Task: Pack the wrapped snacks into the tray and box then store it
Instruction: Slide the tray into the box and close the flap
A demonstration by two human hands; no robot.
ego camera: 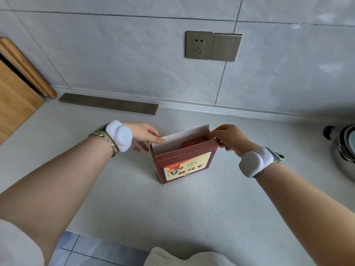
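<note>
A red-brown snack box (185, 166) with a yellow label stands upright on the pale countertop (134, 198), its top open. Inside, a red wrapped snack (194, 142) shows near the right end; the white lining hides the rest. My left hand (143, 136) rests at the box's upper left corner, the index finger lying along the white inner flap. My right hand (228, 138) pinches the box's upper right corner flap between thumb and fingers. Both wrists carry white bands.
Wooden cutting boards (17, 89) lean against the wall at the far left. A dark flat strip (108, 103) lies along the tiled wall behind the box. A metal kettle (343, 150) stands at the right edge. A wall socket (198, 45) is above.
</note>
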